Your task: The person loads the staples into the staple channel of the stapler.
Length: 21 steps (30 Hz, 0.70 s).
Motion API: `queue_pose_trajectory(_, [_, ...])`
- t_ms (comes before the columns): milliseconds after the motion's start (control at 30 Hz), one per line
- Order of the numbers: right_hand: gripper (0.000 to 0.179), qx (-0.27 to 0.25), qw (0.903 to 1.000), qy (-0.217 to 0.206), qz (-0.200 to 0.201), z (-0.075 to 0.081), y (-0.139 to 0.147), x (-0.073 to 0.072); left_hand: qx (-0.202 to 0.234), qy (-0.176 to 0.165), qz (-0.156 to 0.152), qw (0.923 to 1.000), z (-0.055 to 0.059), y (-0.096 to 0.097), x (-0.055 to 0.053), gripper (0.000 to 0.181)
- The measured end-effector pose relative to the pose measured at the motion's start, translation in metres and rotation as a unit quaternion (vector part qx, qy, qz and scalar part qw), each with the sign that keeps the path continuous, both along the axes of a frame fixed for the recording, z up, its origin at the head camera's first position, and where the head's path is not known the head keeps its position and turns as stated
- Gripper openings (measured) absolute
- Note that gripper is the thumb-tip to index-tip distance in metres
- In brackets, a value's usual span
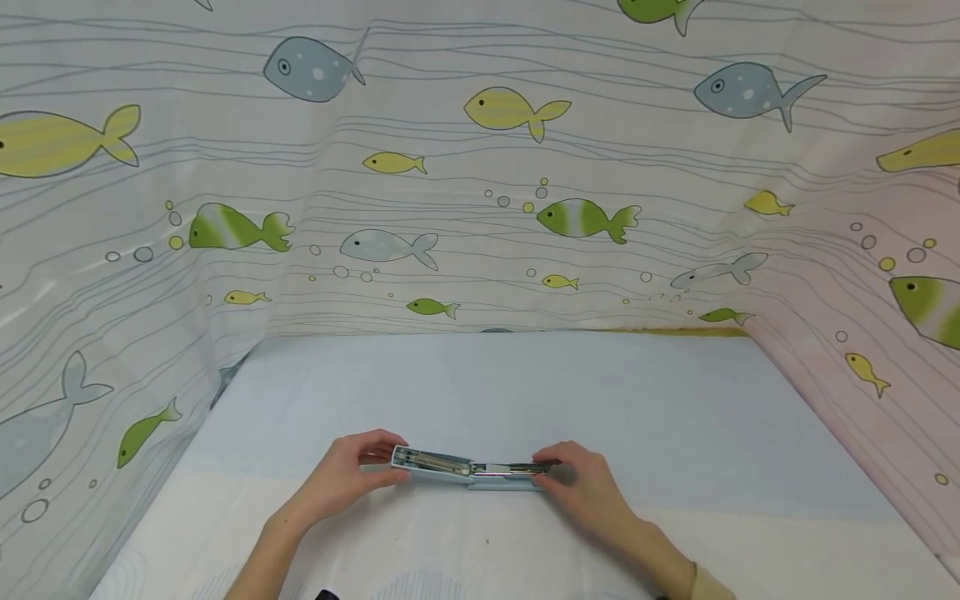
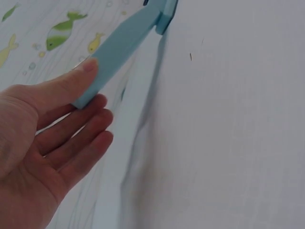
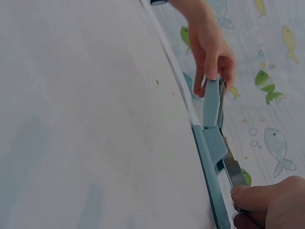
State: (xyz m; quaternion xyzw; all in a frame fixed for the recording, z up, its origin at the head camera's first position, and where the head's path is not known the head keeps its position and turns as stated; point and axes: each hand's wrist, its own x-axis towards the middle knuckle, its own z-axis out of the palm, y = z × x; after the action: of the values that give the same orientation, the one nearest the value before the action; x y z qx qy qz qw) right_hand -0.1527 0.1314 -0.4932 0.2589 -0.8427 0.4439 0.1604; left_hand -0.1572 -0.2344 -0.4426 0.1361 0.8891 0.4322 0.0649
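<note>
A light blue stapler (image 1: 450,477) lies spread apart on the table, its top cover (image 2: 121,50) swung over to the left and its metal inside facing up. With thumb and fingers my left hand (image 1: 347,473) pinches the free end of that cover, which is raised a little above the cloth. My right hand (image 1: 588,487) pinches the front end of the metal staple rail (image 3: 234,171) between thumb and forefinger. Below the rail, the blue base (image 3: 209,174) rests on the table, with a gap between the two in the right wrist view.
A pale blue and white cloth (image 1: 480,392) covers the table. Curtains (image 1: 450,192) printed with fish surround it at the back and both sides. A few tiny dark slivers (image 3: 157,82) lie on the cloth in front of the stapler.
</note>
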Motion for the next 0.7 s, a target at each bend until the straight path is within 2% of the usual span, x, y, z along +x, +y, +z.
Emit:
queue_pose_trajectory(467, [0.030, -0.002, 0.9998, -0.017, -0.012, -0.0040, 0.0045, 0.0018, 0.014, -0.002, -0.001, 0.9999, 0.0018, 0.0019, 0.0011, 0.039])
queue_pose_trajectory(700, [0.029, -0.007, 0.9997, -0.015, -0.016, -0.0050, 0.0061, 0.0019, 0.048, -0.006, 0.008, 0.9988, 0.0018, 0.0049, 0.0022, 0.039])
